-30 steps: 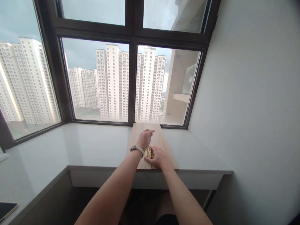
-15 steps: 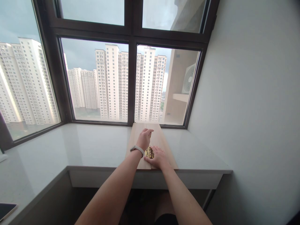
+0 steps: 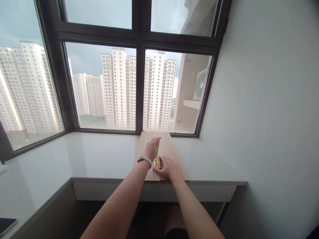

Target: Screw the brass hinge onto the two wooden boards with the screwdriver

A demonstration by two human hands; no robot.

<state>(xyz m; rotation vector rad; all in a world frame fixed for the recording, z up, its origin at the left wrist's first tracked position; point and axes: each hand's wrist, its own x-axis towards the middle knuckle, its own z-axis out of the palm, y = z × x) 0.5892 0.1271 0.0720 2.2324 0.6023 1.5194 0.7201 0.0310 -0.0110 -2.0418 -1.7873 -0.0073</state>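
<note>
A small gold object with dark markings (image 3: 159, 162) rests on the light wooden board (image 3: 147, 141), near the board's front end. My right hand (image 3: 169, 167) lies around its right and near sides, thumb in front and fingers behind. Above the board, a little farther off, my left hand (image 3: 152, 148) is raised with its fingers pinched on a thin gold piece (image 3: 158, 144). That piece is partly hidden by the fingers. A watch with a pale band (image 3: 145, 160) is on my left wrist.
The board lies across a white sill (image 3: 104, 156) below dark-framed windows (image 3: 140, 86). A white wall (image 3: 261, 99) rises at the right. A dark flat device (image 3: 7, 225) sits at the lower left edge.
My left hand has shifted slightly left with the thin gold piece, which has turned a little. My right hand stays at the gold object.
</note>
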